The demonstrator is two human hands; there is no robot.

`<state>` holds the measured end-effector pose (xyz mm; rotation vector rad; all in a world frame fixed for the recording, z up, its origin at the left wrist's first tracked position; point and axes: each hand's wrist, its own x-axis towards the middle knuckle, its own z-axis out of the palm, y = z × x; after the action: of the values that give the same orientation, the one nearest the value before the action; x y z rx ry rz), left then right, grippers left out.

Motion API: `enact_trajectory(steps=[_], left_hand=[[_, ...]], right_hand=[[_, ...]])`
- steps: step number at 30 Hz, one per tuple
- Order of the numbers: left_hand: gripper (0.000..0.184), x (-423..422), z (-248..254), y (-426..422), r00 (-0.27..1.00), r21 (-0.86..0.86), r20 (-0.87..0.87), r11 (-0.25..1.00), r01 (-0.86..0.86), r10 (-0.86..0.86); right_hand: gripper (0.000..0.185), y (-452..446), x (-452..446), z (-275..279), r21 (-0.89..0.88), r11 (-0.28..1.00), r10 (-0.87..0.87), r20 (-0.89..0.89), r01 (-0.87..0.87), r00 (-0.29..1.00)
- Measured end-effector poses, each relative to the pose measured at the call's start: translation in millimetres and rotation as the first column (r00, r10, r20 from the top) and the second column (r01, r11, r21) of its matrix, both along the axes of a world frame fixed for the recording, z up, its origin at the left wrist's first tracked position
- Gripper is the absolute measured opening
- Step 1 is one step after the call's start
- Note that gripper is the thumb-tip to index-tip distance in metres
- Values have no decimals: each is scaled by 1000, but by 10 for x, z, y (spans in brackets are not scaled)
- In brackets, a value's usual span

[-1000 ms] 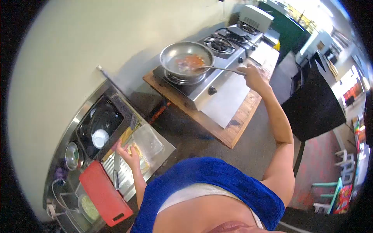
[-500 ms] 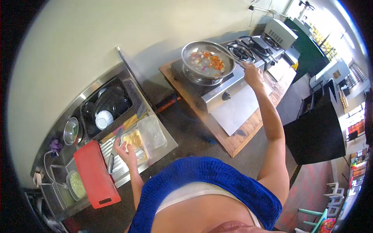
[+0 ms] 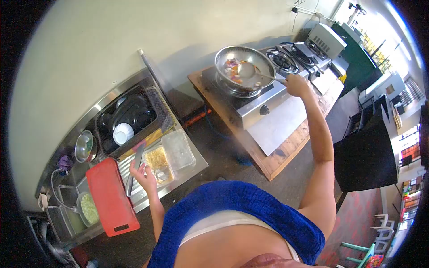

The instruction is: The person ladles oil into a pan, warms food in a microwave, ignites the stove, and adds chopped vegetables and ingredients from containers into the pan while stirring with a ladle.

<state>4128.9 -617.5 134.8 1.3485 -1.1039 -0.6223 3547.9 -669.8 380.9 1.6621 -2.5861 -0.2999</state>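
Observation:
My right hand (image 3: 298,85) is closed round the handle of a metal ladle (image 3: 246,69). The ladle's round head lies inside a metal wok (image 3: 267,60), among chopped orange, purple and white pieces (image 3: 233,70). The wok sits tilted on the near burner of a gas stove (image 3: 252,108). Over the steel counter, my left hand (image 3: 146,177) hovers with loosely bent fingers apart, seemingly holding nothing. Just behind its fingers is a knife (image 3: 130,186), lying on the ribbed drainboard. A clear container with yellowish crumbly food (image 3: 157,160) stands beside that hand.
A red cutting board (image 3: 111,194) lies across the sink edge, beside a tub of pale green shreds (image 3: 89,209). Behind are a metal bowl (image 3: 84,146) and a black dish rack (image 3: 144,96) with a white bowl (image 3: 123,134). A wooden table (image 3: 273,167) bears the stove.
My right hand has moved the ladle, whose head now shows in the middle of the wok. The food has shifted toward the wok's left side. My left hand stays near the knife.

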Motion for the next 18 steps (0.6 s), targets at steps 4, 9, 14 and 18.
enact_trajectory(steps=[4, 9, 14, 18], left_hand=[[59, 27, 63, -9, 1000, -13, -10, 1000, 17, -17], [59, 9, 225, 86, 998, -79, 62, 997, 0, 5], [59, 116, 143, 104, 1000, 1, 14, 1000, 6, -6], [59, 154, 105, 87, 1000, -12, 3, 1000, 2, -2]], right_hand=[[23, -204, -196, -359, -207, 978, -8, -2, 7, 1000], [23, -323, -322, -685, -313, 948, -24, 89, 51, 996], [28, -251, -344, -716, -306, 948, 186, 312, -87, 932], [31, -28, -248, -412, -317, 917, 343, 321, -241, 883]])
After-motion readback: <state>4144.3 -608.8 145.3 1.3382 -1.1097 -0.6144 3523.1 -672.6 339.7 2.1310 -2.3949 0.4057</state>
